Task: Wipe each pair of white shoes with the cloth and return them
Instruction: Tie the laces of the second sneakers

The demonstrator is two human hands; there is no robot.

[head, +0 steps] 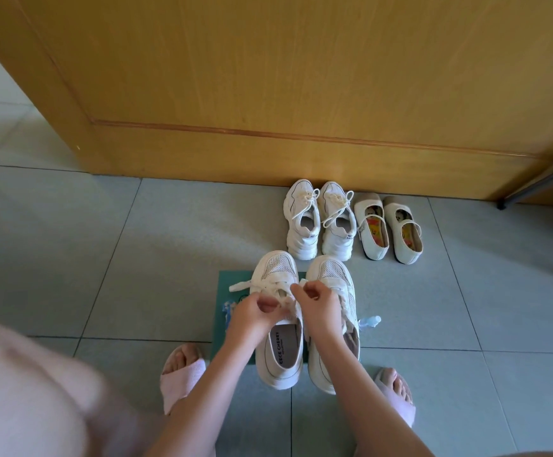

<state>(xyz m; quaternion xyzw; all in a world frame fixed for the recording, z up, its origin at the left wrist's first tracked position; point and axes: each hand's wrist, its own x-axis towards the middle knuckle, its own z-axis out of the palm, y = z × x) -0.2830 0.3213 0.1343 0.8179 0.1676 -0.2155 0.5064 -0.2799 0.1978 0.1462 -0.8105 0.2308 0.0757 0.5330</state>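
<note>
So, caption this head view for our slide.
Left hand and right hand pinch white laces of a white mesh sneaker on a teal mat.

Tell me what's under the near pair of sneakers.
A flat teal mat lies under the near sneakers, visible along its left edge. The rest is covered by the shoes.

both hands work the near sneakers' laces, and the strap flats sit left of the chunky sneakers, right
No: the head view shows the strap flats right of the chunky sneakers. The left hand and right hand do work the near sneakers' laces.
</note>
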